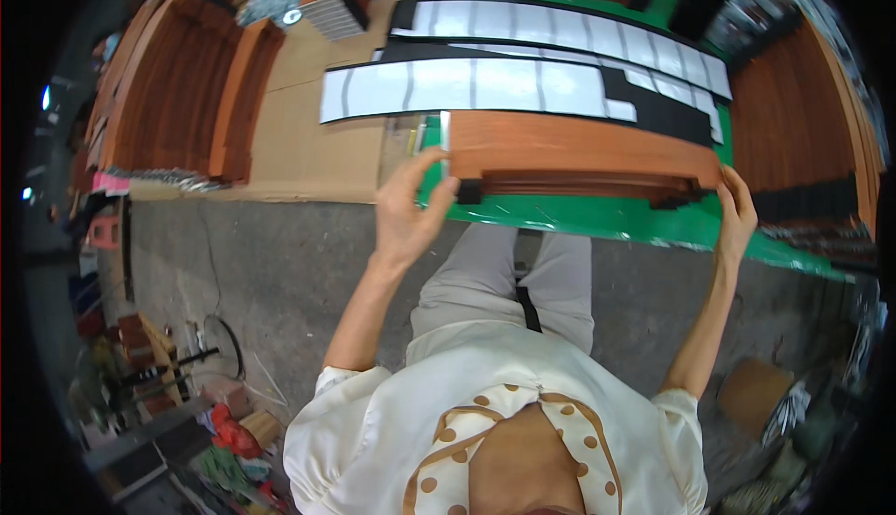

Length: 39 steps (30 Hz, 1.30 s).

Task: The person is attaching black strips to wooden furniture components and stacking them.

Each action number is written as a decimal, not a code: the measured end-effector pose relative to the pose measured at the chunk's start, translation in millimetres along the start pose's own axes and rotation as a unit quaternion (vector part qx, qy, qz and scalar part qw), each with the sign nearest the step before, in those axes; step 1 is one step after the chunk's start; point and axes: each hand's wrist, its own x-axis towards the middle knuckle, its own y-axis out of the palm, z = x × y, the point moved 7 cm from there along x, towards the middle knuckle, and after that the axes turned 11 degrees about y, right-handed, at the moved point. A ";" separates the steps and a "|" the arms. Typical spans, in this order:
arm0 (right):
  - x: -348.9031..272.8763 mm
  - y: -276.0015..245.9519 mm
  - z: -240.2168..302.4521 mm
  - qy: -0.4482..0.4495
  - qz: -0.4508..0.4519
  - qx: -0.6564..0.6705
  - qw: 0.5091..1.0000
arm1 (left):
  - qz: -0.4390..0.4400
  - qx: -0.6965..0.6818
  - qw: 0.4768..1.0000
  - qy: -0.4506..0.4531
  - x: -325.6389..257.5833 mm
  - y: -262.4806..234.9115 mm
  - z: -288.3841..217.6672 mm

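Observation:
A long reddish-brown wood-grain board (579,146) lies crosswise in front of me on top of similar pieces, with a white strip along its left end. My left hand (409,212) grips that left end, its thumb and fingertips apart along the edge. At the opposite end, my right hand (737,212) has its fingers bent round the board's corner; its thumb is hard to make out. Black pads (469,190) show beneath the board near its ends. Just beyond lie black strips with white backing (467,84), partly overlapping.
Stacks of brown boards stand at the left (182,95) and right (803,114). Green sheeting (579,216) and brown cardboard (317,132) cover the table. Small brown-and-silver bundles (336,6) stand at the back. Below is a grey floor (271,272), with clutter at lower left.

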 end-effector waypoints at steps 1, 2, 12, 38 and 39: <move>2.2 -2.1 -12.1 -0.007 0.013 0.030 0.999 | -0.005 0.014 1.000 0.023 -2.5 0.6 0.9; -2.6 -0.1 -14.3 0.017 0.023 0.051 0.998 | 0.009 0.030 0.999 0.028 -1.6 2.3 -1.5; 7.8 -37.3 12.0 -0.057 -0.085 -0.012 0.995 | -0.009 0.189 0.980 0.057 5.9 -67.0 36.6; -45.9 146.4 170.5 -0.293 0.146 -0.066 0.943 | -0.170 0.174 0.955 -0.170 48.7 -187.0 187.6; -55.5 161.5 179.1 -0.291 0.159 -0.071 0.941 | -0.251 -0.038 0.957 -0.142 45.9 -158.0 164.2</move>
